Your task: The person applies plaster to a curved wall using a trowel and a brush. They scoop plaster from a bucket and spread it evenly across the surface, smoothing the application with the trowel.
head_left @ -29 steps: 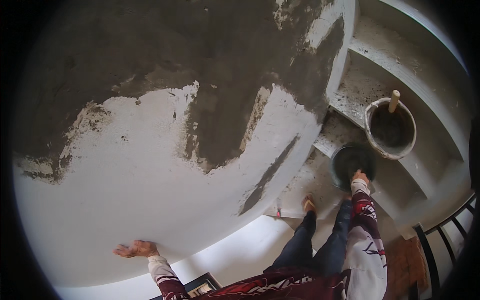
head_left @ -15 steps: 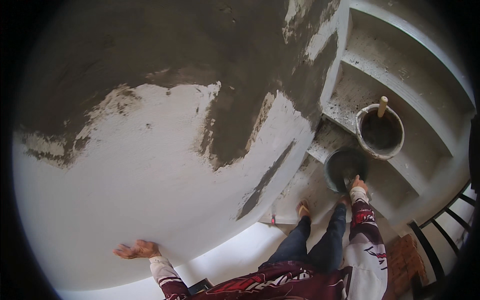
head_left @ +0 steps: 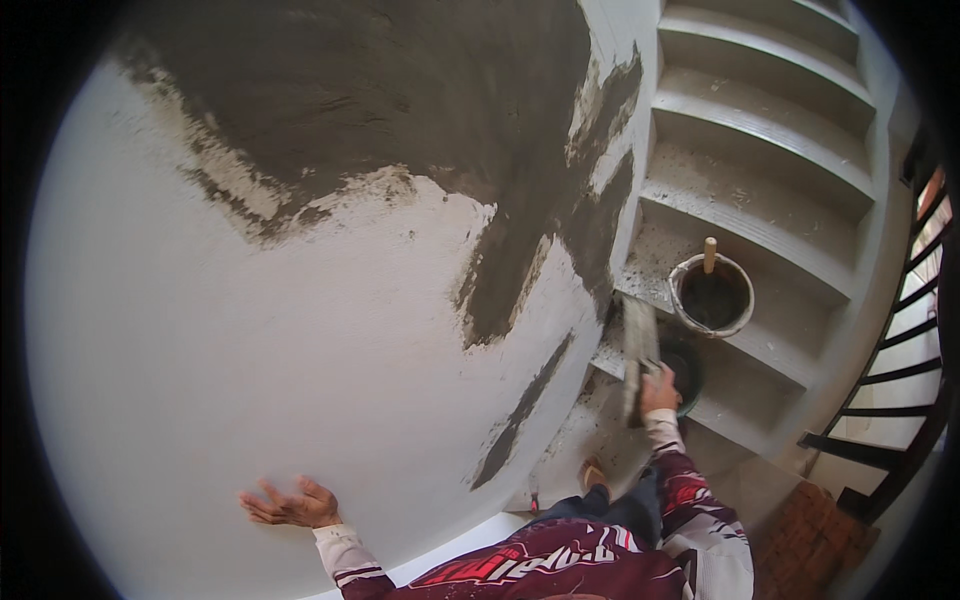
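My left hand (head_left: pixel 290 502) rests with spread fingers against the white lower part of the wall (head_left: pixel 350 370). In my right hand (head_left: pixel 659 390) is a plastering trowel (head_left: pixel 640 335), its long grey blade blurred by motion and held upright over the stairs. Partly hidden behind that hand and blade stands a dark bucket (head_left: pixel 688 378). A bucket with a pale, smeared rim (head_left: pixel 745 318) sits just beyond it, a wooden handle (head_left: pixel 710 255) sticking up from its grey contents. Dark grey plaster (head_left: pixel 420 100) covers the upper wall, with ragged edges and streaks reaching down.
Curved stairs (head_left: pixel 750 170) climb along the wall on the right, spattered with crumbs of plaster. A black railing (head_left: pixel 890 408) borders them. A small red-handled tool (head_left: pixel 534 500) lies near my foot (head_left: pixel 592 472). Reddish-brown brickwork (head_left: pixel 815 535) shows at lower right.
My right hand has lifted the trowel out of the dark bucket and toward the wall. My left hand stays open on the wall. The view has shifted, showing more stairs and railing.
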`<action>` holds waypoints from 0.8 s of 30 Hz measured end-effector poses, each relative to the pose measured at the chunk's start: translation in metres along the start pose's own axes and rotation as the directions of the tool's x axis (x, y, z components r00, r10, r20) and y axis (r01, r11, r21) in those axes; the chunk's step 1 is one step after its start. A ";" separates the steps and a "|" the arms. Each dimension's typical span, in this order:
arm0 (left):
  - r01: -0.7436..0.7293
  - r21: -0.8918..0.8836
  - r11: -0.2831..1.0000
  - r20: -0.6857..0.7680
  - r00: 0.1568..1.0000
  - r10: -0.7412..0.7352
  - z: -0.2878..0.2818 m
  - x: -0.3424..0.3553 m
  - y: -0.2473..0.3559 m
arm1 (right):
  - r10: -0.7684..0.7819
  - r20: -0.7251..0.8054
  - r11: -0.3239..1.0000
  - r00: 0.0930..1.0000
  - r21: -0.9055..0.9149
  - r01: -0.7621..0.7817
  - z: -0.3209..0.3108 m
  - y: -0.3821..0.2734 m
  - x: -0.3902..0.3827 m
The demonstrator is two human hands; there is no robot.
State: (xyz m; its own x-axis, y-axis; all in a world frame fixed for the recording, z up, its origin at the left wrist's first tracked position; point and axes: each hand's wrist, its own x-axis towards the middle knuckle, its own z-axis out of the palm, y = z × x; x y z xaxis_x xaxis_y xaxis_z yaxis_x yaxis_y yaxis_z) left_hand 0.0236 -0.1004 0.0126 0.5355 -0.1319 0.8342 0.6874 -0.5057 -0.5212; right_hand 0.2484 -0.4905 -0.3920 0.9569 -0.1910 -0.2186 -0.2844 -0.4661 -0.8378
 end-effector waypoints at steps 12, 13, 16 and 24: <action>0.123 -0.353 0.928 -0.130 0.975 -0.178 -0.010 -0.026 -0.025 | -0.526 -0.246 0.572 0.814 0.606 0.553 0.076 -0.278 -0.067; 0.143 -0.350 0.926 -0.127 0.972 -0.198 -0.007 -0.029 -0.025 | -0.569 -0.270 0.557 0.776 0.568 0.606 0.075 -0.286 -0.058; 0.148 -0.263 0.953 -0.149 0.970 -0.192 0.001 -0.032 -0.019 | -0.706 -0.409 0.449 0.579 0.374 0.812 0.048 -0.337 -0.006; 0.180 -0.184 0.966 -0.191 0.958 -0.215 0.012 -0.034 -0.016 | -0.751 -0.434 0.516 0.497 0.083 0.852 -0.115 -0.569 0.110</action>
State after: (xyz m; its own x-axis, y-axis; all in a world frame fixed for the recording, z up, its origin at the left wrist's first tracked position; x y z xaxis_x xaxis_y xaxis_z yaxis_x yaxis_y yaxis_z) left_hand 0.0010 -0.0775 -0.0096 0.2713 -0.1805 0.9454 0.6703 -0.6695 -0.3201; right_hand 0.5094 -0.3454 0.1183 0.6643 -0.1201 0.7378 0.6736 -0.3317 -0.6605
